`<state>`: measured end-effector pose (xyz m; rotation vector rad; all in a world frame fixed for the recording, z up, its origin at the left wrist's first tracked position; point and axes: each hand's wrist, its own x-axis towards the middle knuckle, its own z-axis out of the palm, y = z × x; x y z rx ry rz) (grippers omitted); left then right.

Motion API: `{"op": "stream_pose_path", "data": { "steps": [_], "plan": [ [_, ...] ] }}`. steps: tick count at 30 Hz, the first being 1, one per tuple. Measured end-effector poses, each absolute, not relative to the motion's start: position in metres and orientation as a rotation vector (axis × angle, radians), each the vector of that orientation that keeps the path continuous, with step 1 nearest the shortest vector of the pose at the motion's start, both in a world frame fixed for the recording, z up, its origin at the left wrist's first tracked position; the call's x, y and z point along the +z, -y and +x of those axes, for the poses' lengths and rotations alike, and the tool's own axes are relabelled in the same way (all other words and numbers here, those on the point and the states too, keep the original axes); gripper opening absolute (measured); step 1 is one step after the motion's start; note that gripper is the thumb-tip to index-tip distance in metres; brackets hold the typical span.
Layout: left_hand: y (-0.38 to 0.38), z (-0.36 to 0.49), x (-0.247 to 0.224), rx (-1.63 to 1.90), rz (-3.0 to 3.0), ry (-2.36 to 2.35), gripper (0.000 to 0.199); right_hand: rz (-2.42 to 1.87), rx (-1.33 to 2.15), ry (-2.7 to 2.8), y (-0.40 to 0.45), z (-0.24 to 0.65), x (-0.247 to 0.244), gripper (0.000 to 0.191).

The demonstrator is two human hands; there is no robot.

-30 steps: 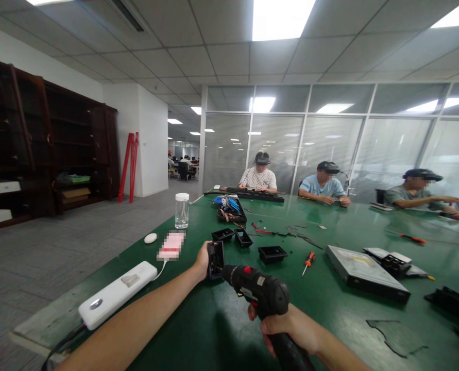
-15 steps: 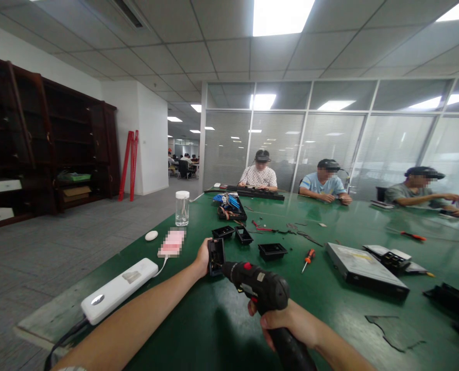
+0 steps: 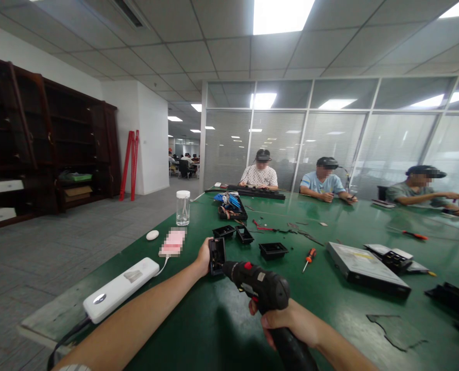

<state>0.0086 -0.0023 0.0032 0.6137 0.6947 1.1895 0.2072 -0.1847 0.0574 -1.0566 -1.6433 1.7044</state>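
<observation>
My left hand (image 3: pixel 203 257) grips a small black plastic housing (image 3: pixel 217 252) by its left side, tilted up with its open face toward me. A black cordless drill (image 3: pixel 258 283) with red buttons is in my right hand (image 3: pixel 287 322), the fingers wrapped round its handle. The drill's front end points left into or right at the housing; the bit's tip is too small to make out. Just beyond the housing lie similar black housings, one (image 3: pixel 223 231) behind it, another (image 3: pixel 244 235) beside that, and a third (image 3: pixel 273 250) farther right.
An orange screwdriver (image 3: pixel 309 258) and a flat metal drive (image 3: pixel 368 268) lie to the right. At left are a white power strip (image 3: pixel 121 288), a phone (image 3: pixel 172 242) and a lidded jar (image 3: pixel 183 208). A tray of wires (image 3: pixel 231 206) sits farther back. Several people sit across the green table (image 3: pixel 183 330).
Both hands, the housing and the drill stay nearly in place. The view shifts very slightly. Across the table, the hands of the person in light blue have moved a little to the right.
</observation>
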Motion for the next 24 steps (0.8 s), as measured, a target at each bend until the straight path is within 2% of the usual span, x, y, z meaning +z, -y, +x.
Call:
{"op": "stream_pose_path", "data": {
  "steps": [24],
  "plan": [
    [-0.0039, 0.0082, -0.0022, 1.164, 0.694, -0.703, 0.036, -1.027, 1.737, 1.608, 0.1831, 0.2084, 0.0510, 0.029]
  ]
}}
